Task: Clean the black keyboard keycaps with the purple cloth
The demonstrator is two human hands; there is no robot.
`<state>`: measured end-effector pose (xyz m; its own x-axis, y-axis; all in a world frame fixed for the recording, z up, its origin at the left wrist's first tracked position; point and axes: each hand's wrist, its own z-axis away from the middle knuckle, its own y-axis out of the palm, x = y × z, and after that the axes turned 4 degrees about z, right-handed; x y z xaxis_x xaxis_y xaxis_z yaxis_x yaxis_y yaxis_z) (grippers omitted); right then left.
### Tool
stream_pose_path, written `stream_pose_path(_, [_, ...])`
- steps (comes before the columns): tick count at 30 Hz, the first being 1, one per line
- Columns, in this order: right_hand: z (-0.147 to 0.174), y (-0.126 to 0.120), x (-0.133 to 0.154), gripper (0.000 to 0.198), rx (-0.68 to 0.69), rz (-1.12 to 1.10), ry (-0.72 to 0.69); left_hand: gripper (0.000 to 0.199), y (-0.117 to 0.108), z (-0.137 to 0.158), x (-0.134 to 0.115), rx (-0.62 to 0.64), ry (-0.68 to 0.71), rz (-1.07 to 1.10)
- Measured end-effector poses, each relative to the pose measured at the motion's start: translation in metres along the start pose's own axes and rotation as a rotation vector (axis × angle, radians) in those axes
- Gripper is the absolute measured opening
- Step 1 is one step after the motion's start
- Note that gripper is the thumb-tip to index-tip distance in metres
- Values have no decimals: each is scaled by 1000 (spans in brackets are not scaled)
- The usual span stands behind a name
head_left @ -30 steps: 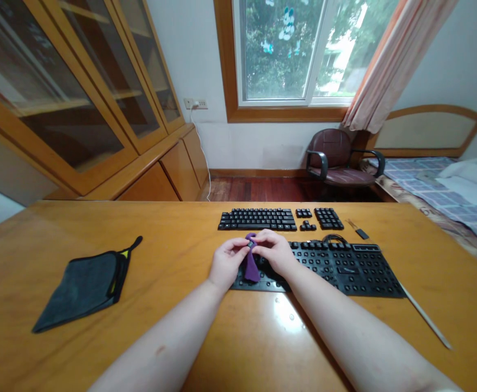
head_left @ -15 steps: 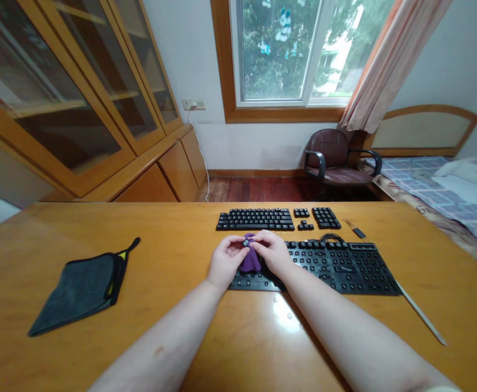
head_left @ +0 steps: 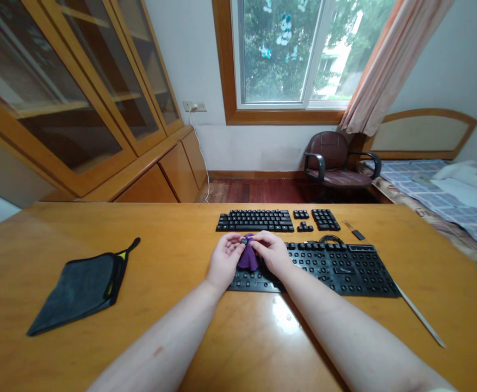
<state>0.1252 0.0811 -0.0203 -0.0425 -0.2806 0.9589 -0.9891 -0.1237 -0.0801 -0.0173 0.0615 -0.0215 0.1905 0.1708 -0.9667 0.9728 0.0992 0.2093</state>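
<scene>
Between the fingertips of my left hand [head_left: 224,260] is a small dark keycap [head_left: 244,240]. My right hand [head_left: 274,252] is closed on a purple cloth [head_left: 248,258], which touches the keycap and hangs down below the fingers. Both hands are above the left part of a black keyboard base [head_left: 328,268] whose switches are mostly bare, with a row of caps along its top. Loose black keycaps [head_left: 256,219] are laid out in keyboard order just behind it.
A folded grey cloth [head_left: 77,291] with a black loop lies on the left of the wooden desk [head_left: 160,305]. At the right are a thin pale stick [head_left: 421,317] and a small keycap puller [head_left: 358,234]. Beyond the desk stands a chair [head_left: 331,152].
The hands stay in nearly the same place. The keycap has turned slightly between the fingers, and the purple cloth has shifted a little to the left.
</scene>
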Motion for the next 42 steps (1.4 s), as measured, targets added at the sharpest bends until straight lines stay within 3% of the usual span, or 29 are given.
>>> stream_pose_path(11, [1, 1, -4, 13, -7, 7, 10, 28, -1, -1, 1, -2, -40, 16])
stream_pose_path(16, [0, 0, 0, 19, -20, -8, 55, 28, 0, 0, -2, 63, -56, -21])
stream_pose_path(26, [0, -2, -1, 22, 81, -3, -41, 18, -5, -1, 2, 16, 85, -138])
stream_pose_path(31, [-1, -2, -3, 11, 20, -54, 21, 16, -7, 2, -1, 32, 102, -210])
stream_pose_path(42, [1, -1, -2, 17, 30, -95, 70, 14, -4, 3, -7, 36, 145, -239])
